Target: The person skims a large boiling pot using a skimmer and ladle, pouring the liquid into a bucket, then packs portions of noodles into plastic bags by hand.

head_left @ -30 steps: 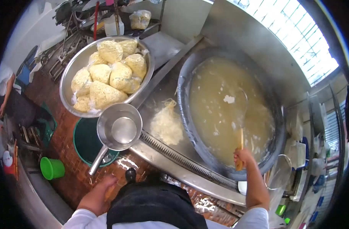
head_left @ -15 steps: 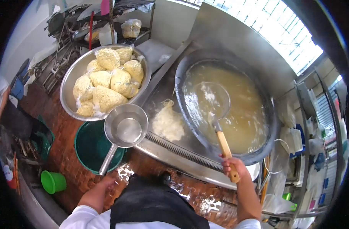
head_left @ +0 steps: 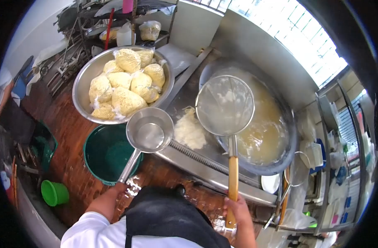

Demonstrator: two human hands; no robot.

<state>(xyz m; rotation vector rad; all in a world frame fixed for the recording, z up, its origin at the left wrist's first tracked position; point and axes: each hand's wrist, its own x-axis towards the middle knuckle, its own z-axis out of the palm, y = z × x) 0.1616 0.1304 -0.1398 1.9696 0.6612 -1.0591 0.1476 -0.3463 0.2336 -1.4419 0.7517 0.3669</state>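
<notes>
My right hand (head_left: pixel 238 209) is closed around the wooden handle of a strainer (head_left: pixel 224 105), whose round wire-mesh basket is raised in front of the big pot (head_left: pixel 286 163) of cloudy yellowish liquid. A little pale residue shows through the mesh. At the end of the long metal handle of a dipper (head_left: pixel 150 130) is my left hand (head_left: pixel 117 192), its fingers partly hidden but apparently wrapped round it. The dipper's bowl lies by the counter edge, over a dark green tub (head_left: pixel 96 155). Pale noodles (head_left: pixel 189 130) lie heaped on the metal counter beside the pot.
A wide metal basin (head_left: pixel 79 93) full of bagged yellow noodles (head_left: pixel 127 101) stands at the back left. A bright green bucket (head_left: pixel 55 193) sits on the wet brick floor (head_left: pixel 69 140). Shelving (head_left: pixel 327 153) lines the right side, and another person's arm (head_left: pixel 4 99) shows far left.
The strainer has come up out of the pot's liquid toward me, with its handle now more upright. My left hand has moved up from below to the end of the dipper's handle.
</notes>
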